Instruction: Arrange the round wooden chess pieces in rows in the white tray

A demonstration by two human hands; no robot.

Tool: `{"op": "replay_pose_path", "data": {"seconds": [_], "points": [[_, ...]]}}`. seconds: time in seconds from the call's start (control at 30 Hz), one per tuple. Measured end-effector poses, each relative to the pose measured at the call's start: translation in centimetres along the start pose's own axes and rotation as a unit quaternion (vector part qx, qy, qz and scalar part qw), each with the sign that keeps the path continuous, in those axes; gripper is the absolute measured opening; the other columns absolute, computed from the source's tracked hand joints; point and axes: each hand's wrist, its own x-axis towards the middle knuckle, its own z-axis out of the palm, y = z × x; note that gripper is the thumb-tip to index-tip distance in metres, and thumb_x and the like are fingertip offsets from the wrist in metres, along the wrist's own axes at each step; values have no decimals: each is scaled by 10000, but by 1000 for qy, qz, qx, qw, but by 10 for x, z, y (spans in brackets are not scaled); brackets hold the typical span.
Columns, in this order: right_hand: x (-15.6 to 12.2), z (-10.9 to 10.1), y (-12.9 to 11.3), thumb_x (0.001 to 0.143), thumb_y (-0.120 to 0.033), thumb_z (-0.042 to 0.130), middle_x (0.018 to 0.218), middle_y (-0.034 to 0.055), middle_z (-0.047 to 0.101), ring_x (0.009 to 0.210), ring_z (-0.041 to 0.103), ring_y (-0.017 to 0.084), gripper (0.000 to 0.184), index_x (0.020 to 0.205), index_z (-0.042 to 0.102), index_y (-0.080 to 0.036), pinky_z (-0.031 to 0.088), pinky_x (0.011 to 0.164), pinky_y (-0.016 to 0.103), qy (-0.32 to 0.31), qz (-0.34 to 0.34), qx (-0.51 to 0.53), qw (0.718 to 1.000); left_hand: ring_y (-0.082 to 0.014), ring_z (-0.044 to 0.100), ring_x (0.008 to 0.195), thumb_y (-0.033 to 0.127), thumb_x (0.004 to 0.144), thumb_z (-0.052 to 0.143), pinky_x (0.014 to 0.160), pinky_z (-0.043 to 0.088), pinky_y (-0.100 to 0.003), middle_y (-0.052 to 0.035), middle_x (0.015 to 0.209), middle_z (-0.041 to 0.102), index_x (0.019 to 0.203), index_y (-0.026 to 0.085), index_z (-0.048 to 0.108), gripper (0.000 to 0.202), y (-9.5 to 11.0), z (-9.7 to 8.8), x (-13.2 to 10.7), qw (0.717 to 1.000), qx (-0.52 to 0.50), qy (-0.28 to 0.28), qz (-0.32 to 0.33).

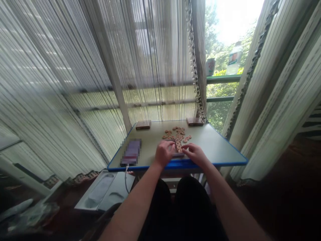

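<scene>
Round wooden game pieces (179, 136), seemingly with markings on top, lie in a loose cluster and a row on the table. The row runs down into a shallow box (178, 154) at the near edge. My left hand (165, 153) is at the box's left side, its fingers curled inward beside the row; what they hold, if anything, is hidden. From the right, my right hand (197, 153) reaches in, with thumb and forefinger closed at a piece at the near end of the row. Both hands hide parts of the box.
The pale table (215, 144) has a blue edge. Two flat brown boxes (143, 125) stand at its back corners. A phone (131, 152) with a cable lies at the left. An open white box (104, 190) sits lower left. String curtains (155, 60) hang behind.
</scene>
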Motion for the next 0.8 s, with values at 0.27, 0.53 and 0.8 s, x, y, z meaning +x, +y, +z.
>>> {"op": "replay_pose_path", "data": {"seconds": [0.27, 0.53, 0.8], "points": [[70, -12, -1, 720, -327, 583, 796, 50, 662, 594, 554, 130, 211, 832, 708, -200, 460, 553, 249, -33, 0, -49, 998, -157, 638, 762, 258, 750, 571, 707, 496, -261, -32, 838, 706, 869, 176, 685, 184, -45, 6, 74, 989, -48, -116, -76], [138, 7, 47, 636, -145, 611, 698, 11, 660, 582, 571, 131, 170, 700, 736, -240, 448, 564, 232, -188, -50, -127, 973, -158, 630, 708, 263, 741, 569, 664, 481, -252, -18, 793, 712, 853, 193, 710, 193, -81, 30, 114, 975, -2, -214, -67], [137, 6, 57, 712, -216, 563, 832, 42, 668, 718, 589, 158, 171, 759, 727, -216, 437, 674, 243, -155, -46, -233, 959, -166, 617, 832, 280, 779, 519, 788, 459, -276, -33, 921, 700, 928, 195, 697, 247, -88, 29, 103, 961, 58, -265, -56]]}}
